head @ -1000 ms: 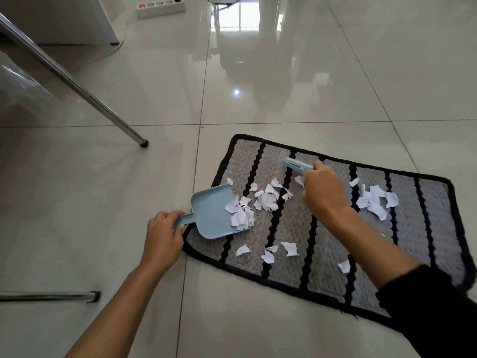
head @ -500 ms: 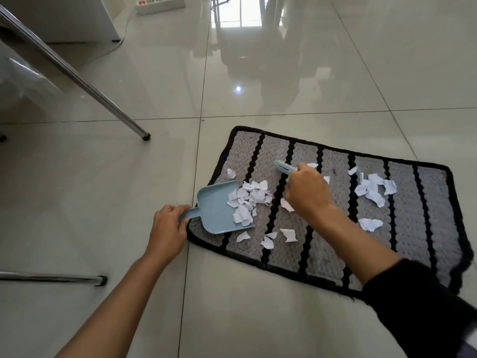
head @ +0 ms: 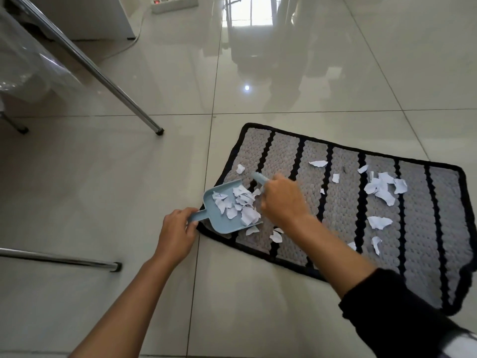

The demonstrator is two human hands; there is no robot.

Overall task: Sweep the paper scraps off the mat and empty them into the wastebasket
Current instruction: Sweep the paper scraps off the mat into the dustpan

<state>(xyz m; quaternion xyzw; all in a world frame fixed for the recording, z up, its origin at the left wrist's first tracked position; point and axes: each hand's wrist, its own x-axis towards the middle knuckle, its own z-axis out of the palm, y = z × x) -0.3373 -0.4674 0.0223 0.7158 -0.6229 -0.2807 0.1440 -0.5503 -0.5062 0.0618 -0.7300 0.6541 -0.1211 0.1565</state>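
A grey mat (head: 418,249) with black stripes and a black border lies on the tiled floor. My left hand (head: 176,232) grips the handle of a light blue dustpan (head: 215,218) resting on the mat's left edge, with several white paper scraps (head: 238,204) in it. My right hand (head: 281,200) is closed around a light blue brush handle (head: 259,178) right beside the pan's mouth; the bristles are hidden by the hand. More scraps lie on the mat: a cluster (head: 384,188) at the right, and loose pieces (head: 276,236) near the front edge. No wastebasket is in view.
Slanted metal legs (head: 108,81) stand on the floor at the left, with another metal bar (head: 59,259) low at the left. Clear plastic (head: 31,65) hangs at the far left. A white power strip (head: 175,3) and cable lie at the top.
My right hand has swept the brush leftward to the dustpan's mouth, pushing the pile of scraps into the pan. My left hand kept holding the pan in place.
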